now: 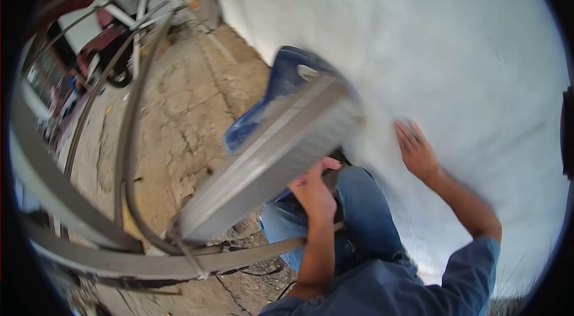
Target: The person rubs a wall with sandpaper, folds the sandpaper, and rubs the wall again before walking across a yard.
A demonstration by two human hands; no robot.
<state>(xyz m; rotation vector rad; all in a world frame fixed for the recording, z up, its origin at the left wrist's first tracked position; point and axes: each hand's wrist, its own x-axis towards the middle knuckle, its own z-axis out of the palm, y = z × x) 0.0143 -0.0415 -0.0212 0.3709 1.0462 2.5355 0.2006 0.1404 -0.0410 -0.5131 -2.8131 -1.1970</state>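
My right hand [417,151] lies against the white wall [454,47], fingers stretched out and apart. My left hand [315,191] is raised in front of my knees, right at the lower side of a long grey metal beam [269,154]. Its fingers are bent and pressed together; motion blurs them, and I cannot tell what is in them. Behind the far end of the beam is a scuffed blue plastic chair [284,80], partly hidden by the beam.
Curved metal bars [128,136] and a curved rail [239,259] frame my left side. Cracked concrete ground [179,113] stretches away beyond them. A red motorcycle [110,47] and a white metal frame [143,8] stand farther back.
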